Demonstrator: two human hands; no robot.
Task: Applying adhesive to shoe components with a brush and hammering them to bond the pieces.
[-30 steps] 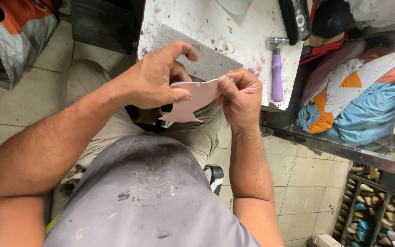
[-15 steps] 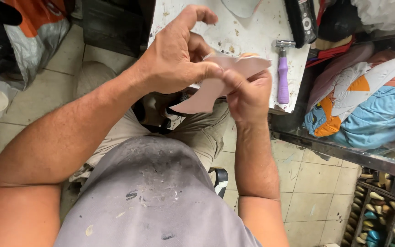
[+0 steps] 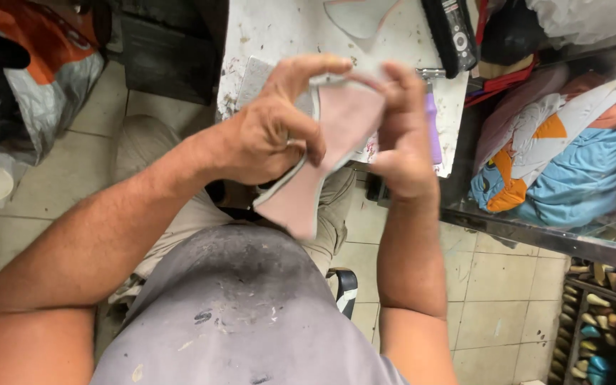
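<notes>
Pink, flat, hourglass-shaped sole piece (image 3: 326, 157) found gripped at its upper end between left hand (image 3: 269, 135) and right hand (image 3: 402, 135), raised above the lap, lower end hanging toward the body. Purple-handled hammer (image 3: 433, 128) noted just behind the right hand on a stained white worktable (image 3: 279, 28); grey slab (image 3: 252, 75) seen behind the left hand.

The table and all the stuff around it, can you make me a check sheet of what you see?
Surface: white worktable, stained and speckled.
Job's things: pink sole-shaped piece, pale edge, held up over the lap.
Clutter: purple-handled hammer and black remote on the table; a grey slab near its edge.
Grippers: left hand and right hand both grip the pink piece near its top.
Cables: nothing seen.
Surroundings: tiled floor; orange and grey bags on one side; blue and orange cloth under a glass shelf; rack of small shoe parts.
</notes>
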